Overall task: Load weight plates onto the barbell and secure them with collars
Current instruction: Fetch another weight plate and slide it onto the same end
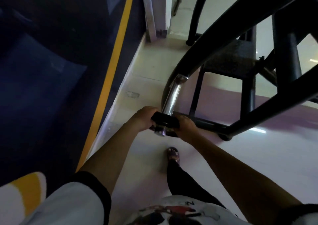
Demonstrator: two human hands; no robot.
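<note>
A shiny chrome sleeve (pixel 172 97) of the barbell sticks out toward me from a black frame. A small black weight plate (pixel 165 120) sits on the sleeve near its end, edge-on to me. My left hand (pixel 142 118) grips the plate's left rim. My right hand (pixel 186 127) grips its right rim. The sleeve's tip (pixel 160 132) shows just below the plate, between my hands. No collar is in view.
A black tubular rack (pixel 240 40) fills the upper right, with a foot bar (pixel 211 125) right beside my right hand. A dark blue wall with a yellow stripe (pixel 111 66) runs along the left. My foot (pixel 173 154) stands on the pale floor below the plate.
</note>
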